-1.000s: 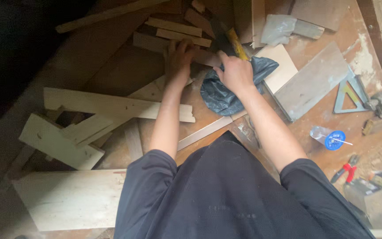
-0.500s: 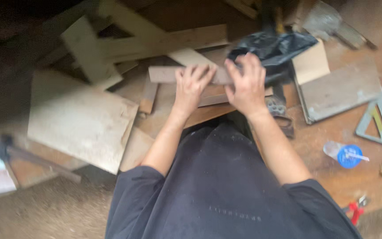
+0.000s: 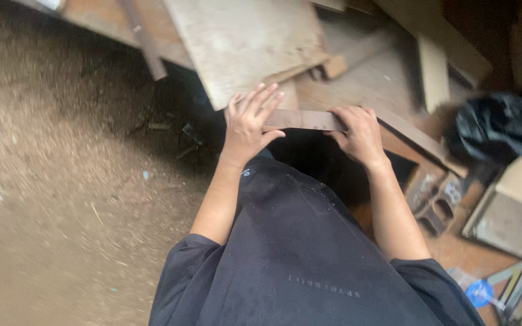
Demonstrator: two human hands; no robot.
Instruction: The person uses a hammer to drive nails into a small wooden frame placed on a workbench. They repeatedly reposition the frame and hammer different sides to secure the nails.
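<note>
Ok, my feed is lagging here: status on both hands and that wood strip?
Left hand and right hand grip the wood strip at its ends. Strip level, lifted. Large board just beyond, apart.

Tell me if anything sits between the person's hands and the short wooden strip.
Nothing visible does. The left hand lies over one end of the wooden strip with fingers spread, and the right hand grips the other end. Both hands touch it directly; the plywood board lies behind it, not in between.
</note>
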